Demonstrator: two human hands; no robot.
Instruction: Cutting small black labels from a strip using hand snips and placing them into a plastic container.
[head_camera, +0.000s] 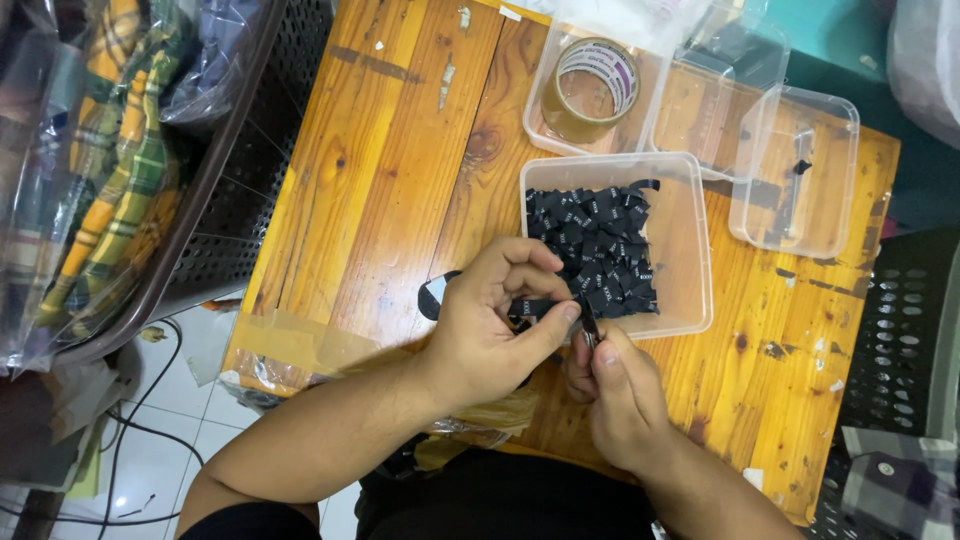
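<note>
My left hand (492, 320) pinches a strip of black woven label ribbon (436, 295) that runs from a curled end at the left to my fingertips. My right hand (618, 395) sits just below and right of it, closed on a small dark cutting tool (589, 328) whose tip meets the ribbon at my left thumb. Directly behind the hands stands a clear plastic tub (690, 240) holding several cut black labels (598, 245) with white marks. Everything rests on a small orange wooden table (390, 170).
Another clear tub (553, 118) at the back holds a roll of brown tape (592, 85). Two more clear tubs (800, 175) stand at the back right. A dark perforated basket (215, 215) with bagged plaid cloth (105, 160) is left of the table; a black crate (900, 340) is right.
</note>
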